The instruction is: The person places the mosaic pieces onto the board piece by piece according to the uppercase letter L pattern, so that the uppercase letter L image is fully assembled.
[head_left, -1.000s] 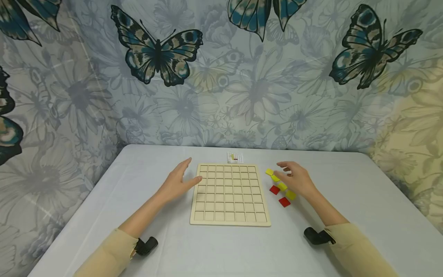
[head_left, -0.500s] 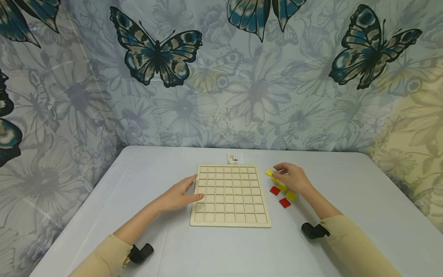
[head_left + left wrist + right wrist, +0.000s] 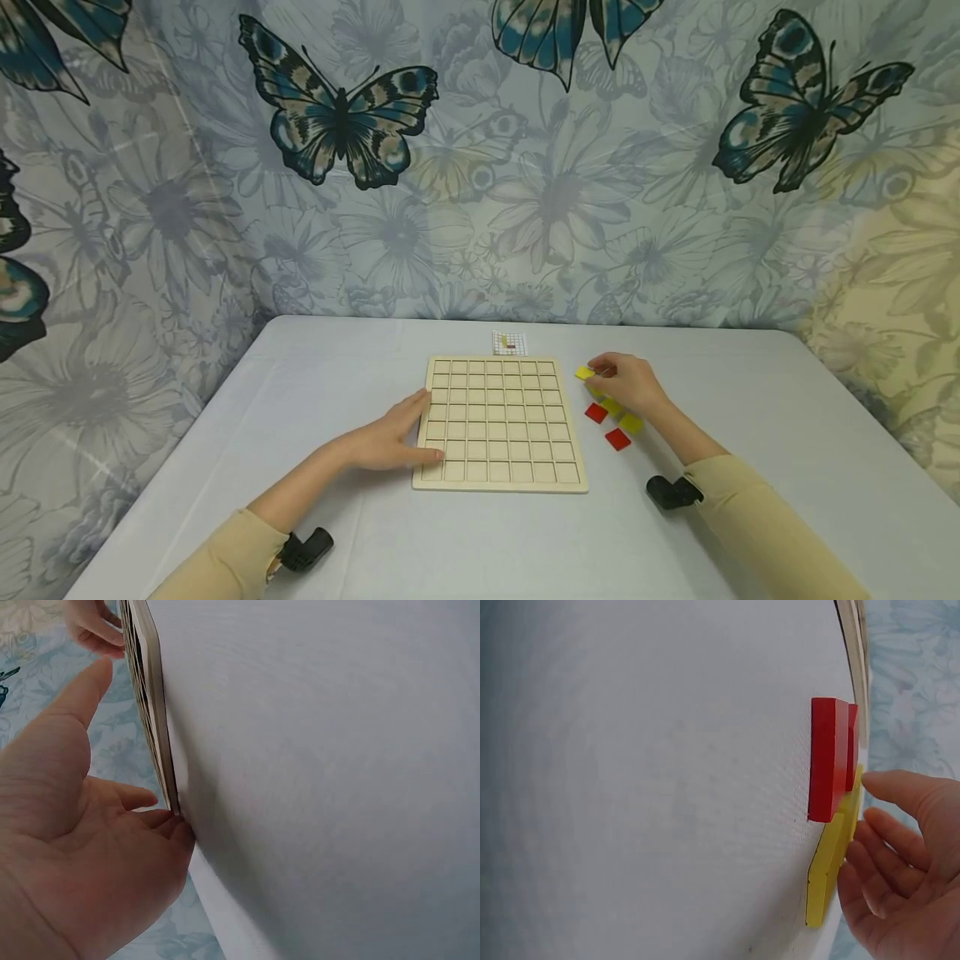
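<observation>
A pale wooden grid board lies flat in front of me, its square cells bare. My left hand rests at the board's left side, thumb over the lower left cells and fingers along the edge. In the left wrist view its fingertips meet the board's rim. Right of the board, my right hand reaches over a loose line of square tiles with fingers slightly bent. Its thumb and fingertips are close to the far yellow tile. In the right wrist view, a gap shows between thumb and fingers.
Two red tiles, one nearer and one farther, lie between board and right hand. More yellow tiles sit under that hand, partly hidden. A small printed grid card lies behind the board. Patterned cloth hangs beyond the table.
My left hand has come down and toward me along the board's left edge, and its thumb now lies over the board. My right hand has shifted slightly left and lower over the yellow tiles.
</observation>
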Available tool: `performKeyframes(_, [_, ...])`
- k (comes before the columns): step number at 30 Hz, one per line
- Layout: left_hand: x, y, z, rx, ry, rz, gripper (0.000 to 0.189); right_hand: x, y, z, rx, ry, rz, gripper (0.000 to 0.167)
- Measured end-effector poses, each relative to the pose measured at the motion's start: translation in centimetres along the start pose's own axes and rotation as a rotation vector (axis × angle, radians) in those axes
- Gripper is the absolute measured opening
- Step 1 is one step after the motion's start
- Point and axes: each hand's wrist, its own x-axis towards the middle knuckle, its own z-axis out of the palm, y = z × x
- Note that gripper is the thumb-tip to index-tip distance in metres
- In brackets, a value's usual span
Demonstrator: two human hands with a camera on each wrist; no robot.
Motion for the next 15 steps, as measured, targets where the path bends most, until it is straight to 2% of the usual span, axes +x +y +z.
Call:
performKeyframes(6, [-0.27,0.24,0.08,0.027,-0.048,-0.009,0.110,0.17,-0.18,0.40,-0.008,0.004,-0.015,0.033])
performKeyframes(15, [-0.34,0.45,0.17,0.085,-0.073,0.033,0.116,0.30,-0.46,0.65,0.009,-0.008,-0.039,0.030])
